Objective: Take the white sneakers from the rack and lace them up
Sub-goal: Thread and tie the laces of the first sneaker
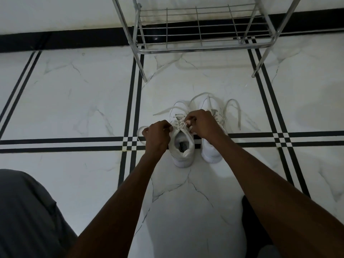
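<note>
Hands low over the floor (74, 101) | left hand (157, 135) knuckles up, pinching lace (181, 125) beside left sneaker (183, 144) | right hand (202, 123) curled, pinching the same lace at the tongue | right sneaker (212, 151) just beside | rack (201, 32) beyond

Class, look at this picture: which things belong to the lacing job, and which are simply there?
Part of the job:
left white sneaker, being laced
right white sneaker, laces loose
white flat laces
left hand and right hand, pinching laces
chrome wire shoe rack, shelf bare

Just there:
white marble floor with black stripes
grey trouser leg
</note>
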The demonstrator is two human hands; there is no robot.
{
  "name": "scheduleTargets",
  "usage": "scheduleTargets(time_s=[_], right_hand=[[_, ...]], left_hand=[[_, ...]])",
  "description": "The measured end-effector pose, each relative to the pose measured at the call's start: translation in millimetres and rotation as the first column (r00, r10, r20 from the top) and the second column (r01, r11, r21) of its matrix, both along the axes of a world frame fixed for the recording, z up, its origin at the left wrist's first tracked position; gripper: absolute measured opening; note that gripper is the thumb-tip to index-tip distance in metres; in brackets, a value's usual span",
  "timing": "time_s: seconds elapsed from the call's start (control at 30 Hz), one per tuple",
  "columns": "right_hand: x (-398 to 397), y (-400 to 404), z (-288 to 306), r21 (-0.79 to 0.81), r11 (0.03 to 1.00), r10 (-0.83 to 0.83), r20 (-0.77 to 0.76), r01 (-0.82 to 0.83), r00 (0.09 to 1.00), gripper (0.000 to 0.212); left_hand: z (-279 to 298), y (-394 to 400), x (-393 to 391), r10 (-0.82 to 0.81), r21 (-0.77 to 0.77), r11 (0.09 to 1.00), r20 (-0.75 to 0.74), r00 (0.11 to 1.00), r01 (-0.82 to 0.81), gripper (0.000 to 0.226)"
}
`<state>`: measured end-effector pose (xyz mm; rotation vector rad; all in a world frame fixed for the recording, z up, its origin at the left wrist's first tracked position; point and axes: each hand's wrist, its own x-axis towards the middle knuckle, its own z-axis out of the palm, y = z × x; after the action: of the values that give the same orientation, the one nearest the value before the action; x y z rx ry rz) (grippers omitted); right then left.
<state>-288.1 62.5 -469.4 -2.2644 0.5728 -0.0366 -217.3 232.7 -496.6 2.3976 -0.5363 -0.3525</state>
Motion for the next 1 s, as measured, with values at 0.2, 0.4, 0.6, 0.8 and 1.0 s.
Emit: scheduleTargets(time_s=[0.2,0.4,0.6,0.8,1.0], right_hand=[[-5,6,-1,-0.129,0.992,-0.006,-0.052,0.0,0.999,0.014],[-12,12,-6,-0.279,0.96,-0.074,-0.125,0.036,0.989,0.018],[-22,25,-4,-0.443,0.896,-0.037,-0.162,-0.039,0.986,0.014],[-10,13,-2,-0.277,0.961,-0.035,-0.15,-0.008,0.988,0.014],[-19,21,-14,-0.292,0.955,-0.084,-0.124,0.044,0.989,0.011]], left_hand=[[0,-3,-2,-0.033,-0.031,0.999,0.036,0.999,0.034,0.016],[-7,2,-4,0.083,-0.159,0.982,-0.099,0.992,-0.098,0.016],[-11,10,-8,0.118,-0.237,0.957,-0.213,0.97,-0.168,0.019],[-8,15,-8,0.071,-0.27,0.953,-0.245,0.967,-0.139,0.015],[-10,14,-3,0.105,-0.227,0.961,-0.23,0.968,-0.158,0.023]])
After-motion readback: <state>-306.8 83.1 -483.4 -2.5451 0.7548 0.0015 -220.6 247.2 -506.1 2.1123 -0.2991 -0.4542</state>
